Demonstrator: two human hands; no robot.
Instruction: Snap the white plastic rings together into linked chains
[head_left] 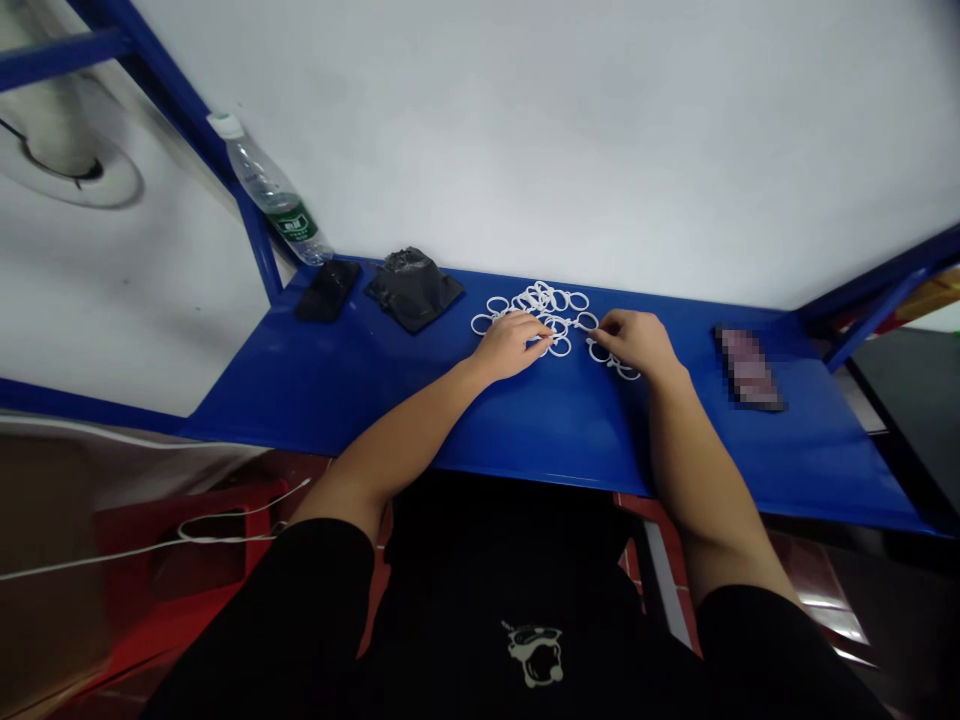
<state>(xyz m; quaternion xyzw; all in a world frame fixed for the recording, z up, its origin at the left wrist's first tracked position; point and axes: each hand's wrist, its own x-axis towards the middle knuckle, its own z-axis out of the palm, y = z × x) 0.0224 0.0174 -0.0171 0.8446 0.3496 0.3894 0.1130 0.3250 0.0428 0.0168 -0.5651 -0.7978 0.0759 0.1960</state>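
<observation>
The left hand (510,345) is half-curled, its fingertips (546,342) resting among a heap of white rings (541,298). The right hand (628,342), also curled, lies just right of the heap, its fingers (600,325) touching a ring. Whether either hand grips one, I cannot tell. More rings lie beneath the right hand on the blue table (525,420).

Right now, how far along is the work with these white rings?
Done: nothing looks clearly finished; the rings lie bunched together, and whether they are linked is too small to tell. In hand: the left hand and right hand both touch rings. Left: the whole bunch, lying on the blue table.
</observation>
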